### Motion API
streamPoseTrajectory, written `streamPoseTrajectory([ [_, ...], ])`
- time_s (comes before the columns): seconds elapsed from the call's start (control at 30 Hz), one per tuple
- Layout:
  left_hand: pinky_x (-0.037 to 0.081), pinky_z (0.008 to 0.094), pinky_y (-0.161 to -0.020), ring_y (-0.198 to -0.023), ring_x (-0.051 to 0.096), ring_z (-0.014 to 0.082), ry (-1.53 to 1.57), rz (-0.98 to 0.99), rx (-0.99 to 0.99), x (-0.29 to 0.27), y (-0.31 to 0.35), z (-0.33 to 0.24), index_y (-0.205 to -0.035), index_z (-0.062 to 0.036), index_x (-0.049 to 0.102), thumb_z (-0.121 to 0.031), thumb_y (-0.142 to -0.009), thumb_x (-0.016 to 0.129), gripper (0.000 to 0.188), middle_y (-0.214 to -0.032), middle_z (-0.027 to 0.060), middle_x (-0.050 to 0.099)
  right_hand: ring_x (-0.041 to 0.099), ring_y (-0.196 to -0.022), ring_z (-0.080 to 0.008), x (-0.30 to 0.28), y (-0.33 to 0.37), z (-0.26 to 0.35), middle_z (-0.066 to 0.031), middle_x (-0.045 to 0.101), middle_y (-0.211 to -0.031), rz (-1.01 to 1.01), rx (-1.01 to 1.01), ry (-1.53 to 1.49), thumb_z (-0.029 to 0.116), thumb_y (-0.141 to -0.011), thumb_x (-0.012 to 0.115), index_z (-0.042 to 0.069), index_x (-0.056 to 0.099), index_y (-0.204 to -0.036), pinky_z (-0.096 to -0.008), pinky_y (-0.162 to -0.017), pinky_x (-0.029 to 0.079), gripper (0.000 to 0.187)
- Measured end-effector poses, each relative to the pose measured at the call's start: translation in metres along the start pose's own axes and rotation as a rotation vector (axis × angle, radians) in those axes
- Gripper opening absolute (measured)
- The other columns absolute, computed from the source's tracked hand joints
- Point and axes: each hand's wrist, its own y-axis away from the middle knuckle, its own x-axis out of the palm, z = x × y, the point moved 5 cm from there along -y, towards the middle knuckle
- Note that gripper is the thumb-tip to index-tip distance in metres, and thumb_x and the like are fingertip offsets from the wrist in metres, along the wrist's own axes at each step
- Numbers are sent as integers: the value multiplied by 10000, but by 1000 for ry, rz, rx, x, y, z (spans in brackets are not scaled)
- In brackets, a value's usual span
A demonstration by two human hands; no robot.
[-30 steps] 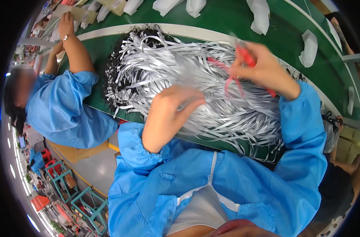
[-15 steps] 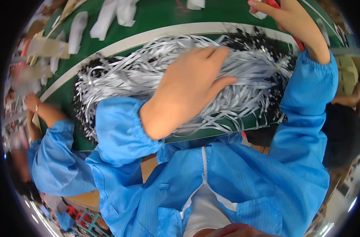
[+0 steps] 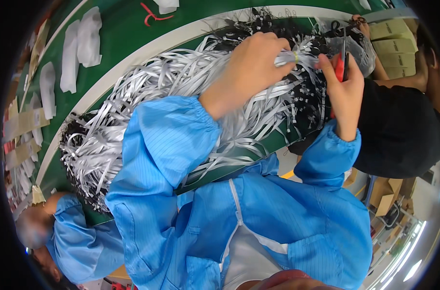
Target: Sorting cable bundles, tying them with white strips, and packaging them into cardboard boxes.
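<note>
A large heap of flat silver-grey straps (image 3: 171, 77) with thin black ends lies across the green table. My left hand (image 3: 256, 67) is closed around a bundle of these straps at the heap's right part, where a yellow tie (image 3: 295, 57) circles the bundle. To the right of the tie, my right hand (image 3: 346, 87) holds red-handled scissors (image 3: 339, 67), blades pointing away from me. Its thumb and fingertips are close to the bundle's black ends; whether they touch is unclear. The scissors' handles are partly hidden in the palm.
White sleeve-like wrappings (image 3: 70, 58) and a red tool (image 3: 152, 14) lie on the table (image 3: 118, 19) beyond a pale strip (image 3: 147, 46). A clear plastic bag (image 3: 360, 53) is at the right. A co-worker in blue (image 3: 82, 237) sits left, another in black (image 3: 389, 130) right.
My view has shifted to the right. My left hand has gone from resting over the heap to gripping the tied bundle. My right hand has come down beside it with the scissors.
</note>
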Motion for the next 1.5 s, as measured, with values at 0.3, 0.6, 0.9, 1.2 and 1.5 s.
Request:
streamPoseTrajectory([
  [0.3,513,419,-783,-887,634,275,-418,-258,467,0,14,-44,-848,-36,710,-122,-726,729,150,-888,73,636,468,-616,-25,-3,8,3,8,587,-773,-153,12,-304,66,-924,745,40,547,-868,-202,-553,355,207],
  [0.6,496,393,-789,-891,610,242,-405,80,540,0,21,-69,-888,-64,678,-85,-711,725,185,-929,65,625,515,-754,-85,5,9,-16,-29,632,-862,35,-15,37,47,-823,819,-8,591,-996,-248,-690,457,291],
  [0.9,469,437,-825,-940,598,326,10,-77,19,-19,4,-31,-1002,-61,679,-145,-815,749,216,-979,90,628,387,-705,-32,5,17,-50,-4,608,-901,35,-29,3,-12,-823,786,39,545,-936,-208,-631,363,271],
  [1.2,480,397,-830,-964,611,272,-52,-61,314,-16,12,-47,-928,-75,698,-110,-724,741,211,-931,55,630,549,-750,-67,-9,20,-18,-69,717,-1004,-101,90,-434,29,-833,816,5,566,-925,-224,-674,447,267],
  [1.5,526,370,-765,-892,633,249,-93,266,426,6,33,-68,-870,-59,700,-92,-766,680,111,-880,64,606,523,-693,-74,18,11,-10,-61,696,-897,110,-96,91,-9,-877,742,14,555,-979,-239,-636,440,214],
])
